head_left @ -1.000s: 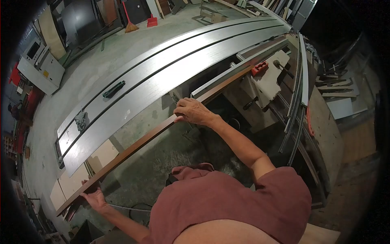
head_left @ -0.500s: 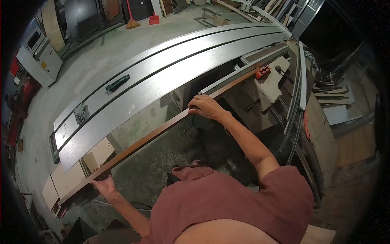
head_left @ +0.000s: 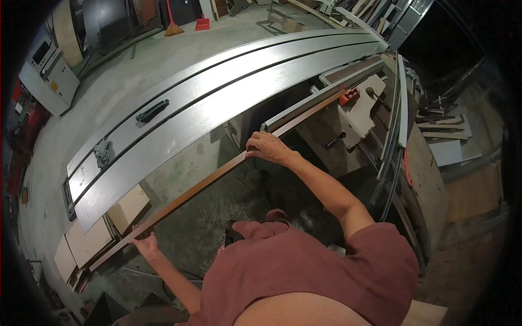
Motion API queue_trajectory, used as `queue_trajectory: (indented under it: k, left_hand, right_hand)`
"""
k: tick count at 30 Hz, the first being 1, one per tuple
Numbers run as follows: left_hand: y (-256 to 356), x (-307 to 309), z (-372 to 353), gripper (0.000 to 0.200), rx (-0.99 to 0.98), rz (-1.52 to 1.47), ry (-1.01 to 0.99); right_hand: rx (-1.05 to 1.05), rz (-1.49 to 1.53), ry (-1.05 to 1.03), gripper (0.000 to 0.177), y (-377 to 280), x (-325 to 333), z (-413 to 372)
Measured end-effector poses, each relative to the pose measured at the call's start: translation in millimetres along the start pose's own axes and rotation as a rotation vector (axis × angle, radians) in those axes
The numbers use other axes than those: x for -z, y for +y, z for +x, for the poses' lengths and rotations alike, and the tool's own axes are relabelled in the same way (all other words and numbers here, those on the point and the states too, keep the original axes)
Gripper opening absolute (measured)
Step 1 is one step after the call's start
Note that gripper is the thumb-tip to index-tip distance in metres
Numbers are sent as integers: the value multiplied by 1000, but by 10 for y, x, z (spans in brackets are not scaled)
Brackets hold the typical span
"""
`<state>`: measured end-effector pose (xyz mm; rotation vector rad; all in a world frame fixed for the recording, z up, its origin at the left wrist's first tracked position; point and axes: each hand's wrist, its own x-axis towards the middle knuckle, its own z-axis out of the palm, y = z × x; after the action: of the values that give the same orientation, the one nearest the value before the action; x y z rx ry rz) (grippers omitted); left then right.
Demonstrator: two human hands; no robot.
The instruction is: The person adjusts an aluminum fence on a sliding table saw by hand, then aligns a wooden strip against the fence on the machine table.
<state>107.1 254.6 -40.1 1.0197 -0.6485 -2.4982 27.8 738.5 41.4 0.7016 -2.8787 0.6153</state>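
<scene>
A long, narrow brown strip point(head_left: 190, 194), apparently a wooden board on edge, runs diagonally from lower left to upper right. My left hand point(head_left: 145, 245) grips it near its lower-left end, thumb below and fingers partly hidden behind. Farther up, my right hand point(head_left: 267, 148) is closed over the strip with the fingers curled over its top edge. Past the right hand, the strip's far part lies alongside a metal rail point(head_left: 326, 96). An orange-red block point(head_left: 349, 96) is close to that far end, by a pale board point(head_left: 363, 117).
Beyond the strip stretches a long slotted metal table point(head_left: 217, 106) carrying a green-black tool point(head_left: 153, 111) and a grey rag point(head_left: 102, 153). Pale panels point(head_left: 89, 242) are stacked at lower left. Metal bars point(head_left: 402, 103) lie at right. A broom point(head_left: 173, 28) and red dustpan point(head_left: 202, 23) are behind.
The strip has slid a little along its length toward the upper right. My left hand has moved the same way with it, while the right hand remains over the strip near the rail's end.
</scene>
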Motion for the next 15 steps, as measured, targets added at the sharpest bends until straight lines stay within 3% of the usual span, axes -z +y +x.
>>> queue_trajectory:
  k: [9, 13, 15]
  left_hand:
    - [-106, 225, -48, 65, -24, 172, 87]
    - [-355, 6, -306, 63, -28, 98, 78]
    - [-434, -141, -455, 62, -92, 60, 57]
  right_hand:
    - [39, 63, -51, 27, 264, 71, -73]
    - [14, 117, -37, 25, 503, 193, -195]
    - [76, 114, 94, 21, 580, 237, -263]
